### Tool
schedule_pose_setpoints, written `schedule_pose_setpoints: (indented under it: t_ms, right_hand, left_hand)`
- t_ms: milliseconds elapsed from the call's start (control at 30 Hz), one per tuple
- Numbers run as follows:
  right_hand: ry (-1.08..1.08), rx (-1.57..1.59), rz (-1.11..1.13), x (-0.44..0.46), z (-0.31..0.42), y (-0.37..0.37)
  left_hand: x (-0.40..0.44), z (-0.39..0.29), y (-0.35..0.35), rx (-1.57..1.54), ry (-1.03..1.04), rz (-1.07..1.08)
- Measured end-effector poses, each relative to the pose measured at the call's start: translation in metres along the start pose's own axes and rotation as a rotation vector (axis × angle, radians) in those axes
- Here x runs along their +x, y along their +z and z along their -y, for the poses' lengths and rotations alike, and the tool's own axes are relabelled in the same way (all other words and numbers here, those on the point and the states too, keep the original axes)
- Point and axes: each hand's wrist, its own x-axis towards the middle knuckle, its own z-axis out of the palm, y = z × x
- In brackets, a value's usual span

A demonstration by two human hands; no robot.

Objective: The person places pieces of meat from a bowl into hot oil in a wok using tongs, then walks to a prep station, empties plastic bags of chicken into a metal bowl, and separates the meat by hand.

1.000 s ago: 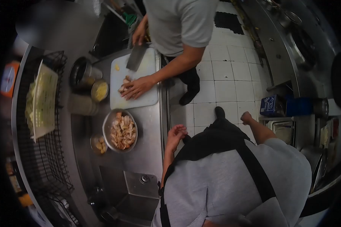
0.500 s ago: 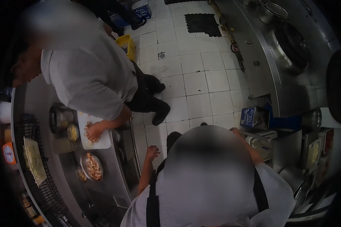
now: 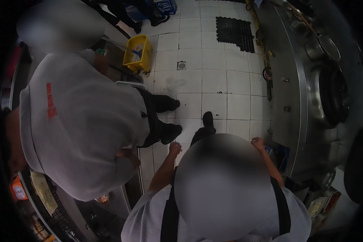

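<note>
My left hand [image 3: 175, 148] hangs low at my side over the white floor tiles, its fingers curled with no object visible in them. On the other side, my right hand [image 3: 257, 142] is also loosely closed and holds nothing that I can see. It is near the front of the steel cooking counter [image 3: 284, 121]. To the left, a co-worker in a grey shirt [image 3: 84, 121] bends over the left-hand counter. The co-worker's body hides the cutting board and most of the work surface. A bit of the bowl of chopped food [image 3: 103, 198] shows below the co-worker.
A yellow mop bucket [image 3: 138, 54] stands on the floor ahead on the left, with another person's legs [image 3: 149, 16] beyond. A black mat [image 3: 234, 34] lies further up the tiles. Pans [image 3: 328, 47] and a large dark wok [image 3: 334, 97] are at the right.
The view has moved forward along the aisle, and the co-worker now fills more of the left side. The cutting board has gone out of sight. Both my hands remain low at my sides.
</note>
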Motion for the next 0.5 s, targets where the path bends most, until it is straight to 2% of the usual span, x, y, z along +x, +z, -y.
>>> schedule_pose_setpoints:
  t_ms: [33,67,133,167,233,267,333,367,400,433,500]
  right_hand:
    - [0.025,0.041,0.021,0.007,-0.002,-0.009]
    - [0.025,0.032,0.027,0.025,-0.008,-0.015]
    - [0.071,0.131,0.031,0.049,-0.020,-0.032]
    - [0.083,0.112,0.042,0.051,-0.008,-0.036]
    - [0.125,0.112,0.033,0.053,0.031,-0.037]
    - [0.130,0.098,0.042,0.058,0.052,-0.039]
    - [0.099,-0.238,0.083,0.083,0.096,-0.041]
    - [0.100,-0.257,0.098,0.103,0.115,-0.039]
    - [0.152,-0.148,0.122,0.121,0.129,-0.038]
    - [0.209,-0.047,0.145,0.140,0.145,-0.041]
    - [0.220,-0.140,0.168,0.195,0.193,-0.043]
  left_hand:
    - [0.019,-0.033,0.010,-0.071,0.098,0.060]
    - [0.023,-0.086,0.025,0.005,0.094,0.024]
    - [0.071,-0.145,0.043,0.076,0.298,0.035]
    - [0.069,-0.191,0.044,0.126,0.291,0.076]
    - [0.094,-0.251,0.051,0.156,0.395,0.013]
    - [0.099,-0.282,0.052,0.135,0.379,0.011]
    - [0.111,-0.337,0.049,0.099,0.352,-0.005]
    - [0.120,-0.357,0.046,0.108,0.389,-0.058]
    - [0.130,-0.362,0.047,0.119,0.413,-0.108]
    - [0.138,-0.364,0.047,0.103,0.378,-0.118]
    - [0.162,-0.375,0.038,-0.095,0.264,-0.223]
